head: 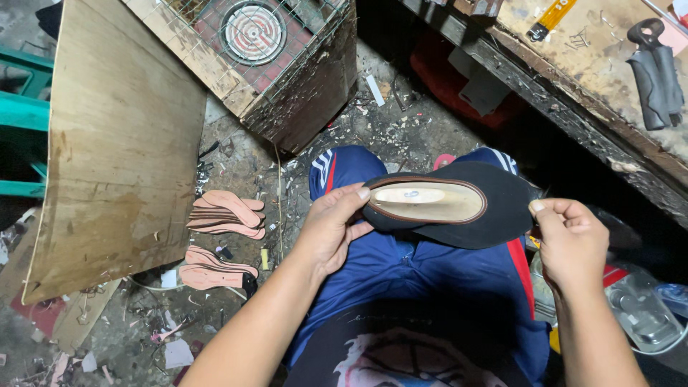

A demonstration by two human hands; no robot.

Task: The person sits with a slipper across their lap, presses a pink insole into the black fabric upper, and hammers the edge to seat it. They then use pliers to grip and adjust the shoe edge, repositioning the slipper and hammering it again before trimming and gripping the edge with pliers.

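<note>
Over my lap I hold a black shoe piece (pixel 494 208) with a tan insole (pixel 428 201) set into its brown-rimmed opening. My left hand (pixel 331 228) grips its left end, thumb on top near the insole's tip. At its right edge my right hand (pixel 571 241) pinches the black material between thumb and fingers. My blue trousers (pixel 401 272) lie beneath it.
A large plywood board (pixel 118 143) leans at the left. Stacks of pinkish insoles (pixel 228 213) lie on the littered floor beside it. A wire-caged box with a round coil (pixel 254 32) stands ahead. A dirty workbench (pixel 588 64) with black tools (pixel 658 72) runs along the right.
</note>
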